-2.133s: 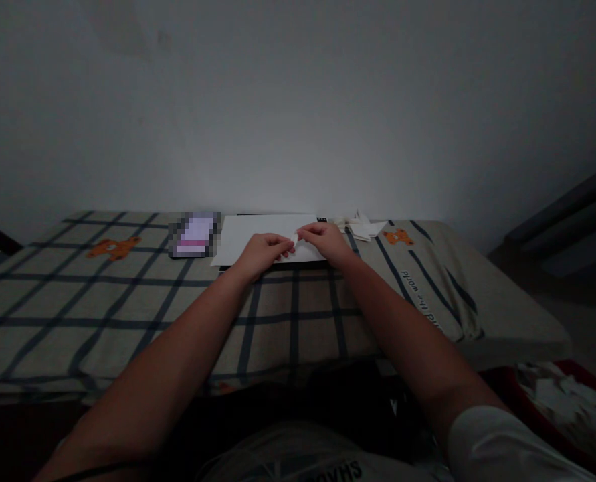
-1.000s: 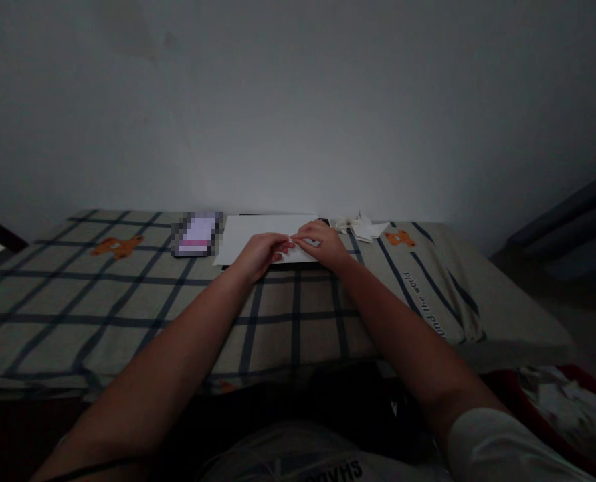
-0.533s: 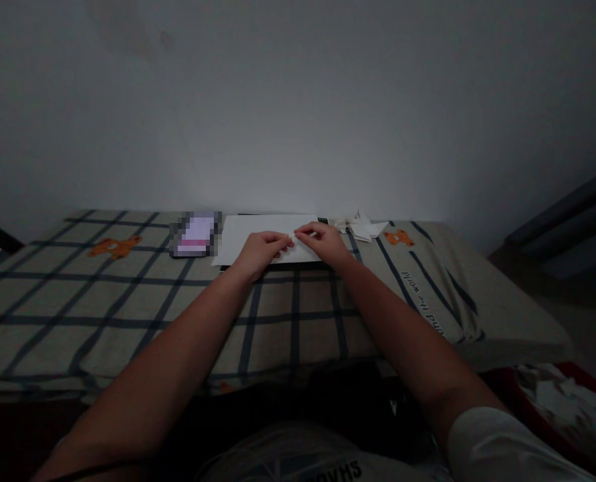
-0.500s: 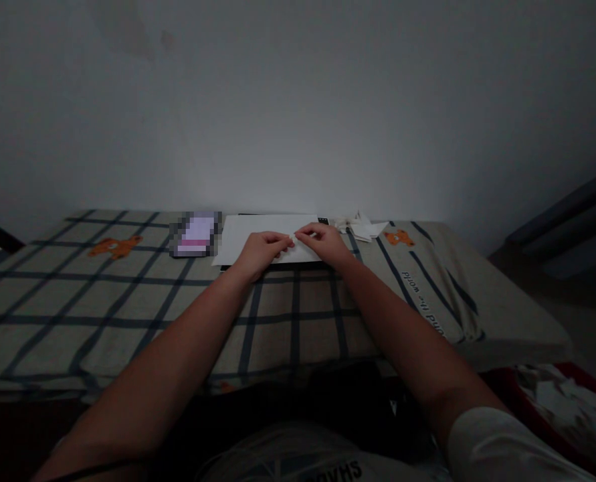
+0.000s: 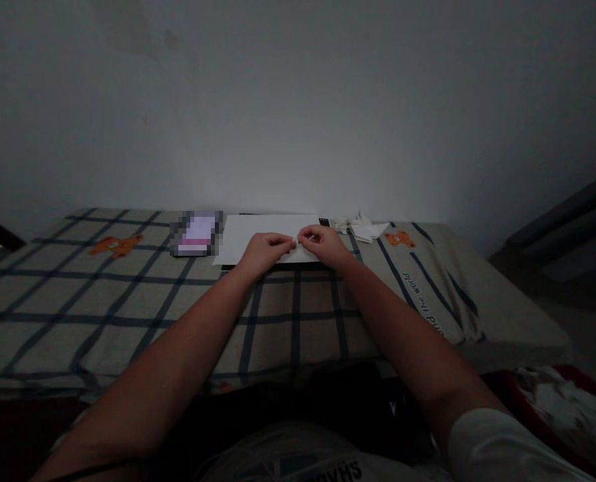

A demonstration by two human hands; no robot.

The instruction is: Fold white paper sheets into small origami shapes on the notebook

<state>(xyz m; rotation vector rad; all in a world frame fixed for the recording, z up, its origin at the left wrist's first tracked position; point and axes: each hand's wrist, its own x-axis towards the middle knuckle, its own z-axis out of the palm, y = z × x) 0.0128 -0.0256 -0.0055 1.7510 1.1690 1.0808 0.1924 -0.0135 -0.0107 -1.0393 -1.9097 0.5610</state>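
Head view: the left hand [image 5: 263,252] and right hand [image 5: 324,244] meet fingertip to fingertip near the far edge of the checked cloth [image 5: 127,314], both pinching a small piece of white paper [image 5: 298,245] between them. It sits over a larger white sheet [image 5: 247,234]. A blurred-out rectangle [image 5: 196,233] lies just left of the sheet; folded paper scraps [image 5: 362,227] lie to its right, at the far edge
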